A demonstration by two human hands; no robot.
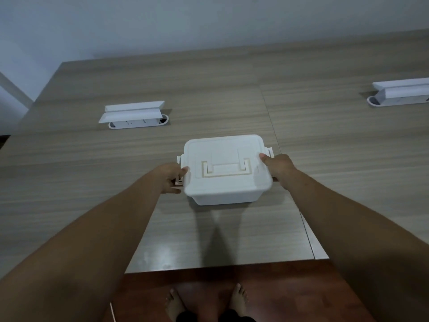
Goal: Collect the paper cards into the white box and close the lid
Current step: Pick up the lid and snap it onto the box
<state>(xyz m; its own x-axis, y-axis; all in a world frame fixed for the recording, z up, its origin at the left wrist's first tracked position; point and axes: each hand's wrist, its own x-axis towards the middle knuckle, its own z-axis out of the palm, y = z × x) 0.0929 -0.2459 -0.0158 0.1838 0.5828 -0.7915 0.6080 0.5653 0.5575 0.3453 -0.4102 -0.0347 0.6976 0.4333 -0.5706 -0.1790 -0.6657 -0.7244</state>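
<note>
Fingers of the left hand (170, 177) curl against the left side of the white box (226, 171), the thumb tip resting on the lid (222, 156) edge and the other fingers bent around a small side latch (179, 160); fingers of the right hand (277, 167) press the opposite side, thumb on the lid's right rim, the remaining fingers hidden behind the box wall. Both hands are closed on the box, one to each side.

One box is present, at the centre of the frame, standing on the table (69, 182). It is smooth, matt white plastic, rectangular with rounded corners. Its lid lies flat on top and carries a recessed, folded-down carrying handle (226, 169) outlined by a pale groove. A second latch (269, 151) projects at the right side. No contents can be seen through the plastic.

The table surface is a grey-brown laminate with fine horizontal wood grain, divided by a thin seam running down the right of centre. Two white cable outlet units are set into it, each with a raised angular flap: one (133, 115) in the upper left, one (399, 94) at the upper right edge. Two bare forearms extend from the lower corners. At bottom centre, two bare feet (205, 300) stand on a reddish-brown floor (290, 293).
</note>
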